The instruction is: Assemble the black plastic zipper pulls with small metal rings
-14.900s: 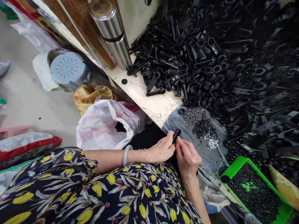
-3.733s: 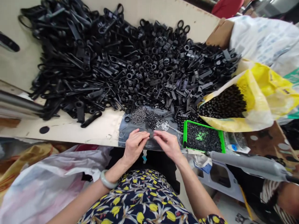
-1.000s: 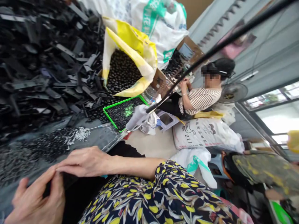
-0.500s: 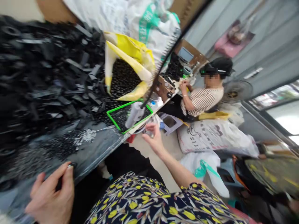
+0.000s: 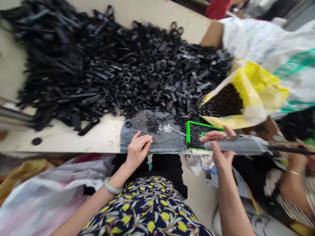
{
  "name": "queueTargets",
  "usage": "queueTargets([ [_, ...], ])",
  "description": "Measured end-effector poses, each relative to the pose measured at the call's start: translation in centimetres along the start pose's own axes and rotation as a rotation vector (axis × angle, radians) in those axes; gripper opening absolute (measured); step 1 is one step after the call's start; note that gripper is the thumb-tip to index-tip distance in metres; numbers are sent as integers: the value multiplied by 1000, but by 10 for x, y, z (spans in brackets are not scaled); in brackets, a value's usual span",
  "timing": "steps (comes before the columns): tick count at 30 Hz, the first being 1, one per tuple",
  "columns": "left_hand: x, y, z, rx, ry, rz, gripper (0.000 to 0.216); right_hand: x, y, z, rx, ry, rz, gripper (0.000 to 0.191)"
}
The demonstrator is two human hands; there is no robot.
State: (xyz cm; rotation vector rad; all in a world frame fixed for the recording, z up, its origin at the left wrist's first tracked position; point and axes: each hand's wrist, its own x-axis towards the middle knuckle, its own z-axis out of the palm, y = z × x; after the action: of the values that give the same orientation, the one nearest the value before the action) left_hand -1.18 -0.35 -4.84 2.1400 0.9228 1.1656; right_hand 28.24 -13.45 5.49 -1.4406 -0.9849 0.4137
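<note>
My left hand point(image 5: 137, 151) rests at the near edge of a grey mat point(image 5: 159, 141), fingers pinched together on something I cannot make out. Small black and silver bits point(image 5: 152, 122) lie heaped on the mat just beyond it. My right hand point(image 5: 220, 149) is wrapped round a grey tube-shaped power tool point(image 5: 242, 146) with a dark cable running right. The tool hangs over the near edge of a green tray point(image 5: 188, 132) filled with small black pieces.
A big heap of black plastic parts point(image 5: 118, 72) covers the wooden table point(image 5: 73, 141). A yellow bag point(image 5: 253, 95) of black beads lies open at right, white sacks point(image 5: 268, 46) behind it. Another person's arm point(image 5: 292, 183) shows at lower right. A plastic bag point(image 5: 36, 193) lies lower left.
The view has swung back from the right onto the table. My right hand, reaching toward the tool half a second ago, now grips it. My left hand stays pinched at the mat.
</note>
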Motion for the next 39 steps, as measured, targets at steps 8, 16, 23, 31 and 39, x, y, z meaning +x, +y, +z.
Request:
queueTargets([
  [8,3,-2,0,-51,22,-66,10,17,-17,77,202,-343,-48,47],
  [16,7,3,-3,-102,-12,-130,10,17,-8,178,383,-437,-131,32],
  [23,6,4,-3,-115,-46,-137,13,1,0,210,348,-304,-117,25],
  [31,5,3,-1,-115,-10,-136,14,0,5,211,328,-255,-107,25],
  [39,4,2,0,-109,-16,-123,14,-2,8,214,379,-241,-96,26],
])
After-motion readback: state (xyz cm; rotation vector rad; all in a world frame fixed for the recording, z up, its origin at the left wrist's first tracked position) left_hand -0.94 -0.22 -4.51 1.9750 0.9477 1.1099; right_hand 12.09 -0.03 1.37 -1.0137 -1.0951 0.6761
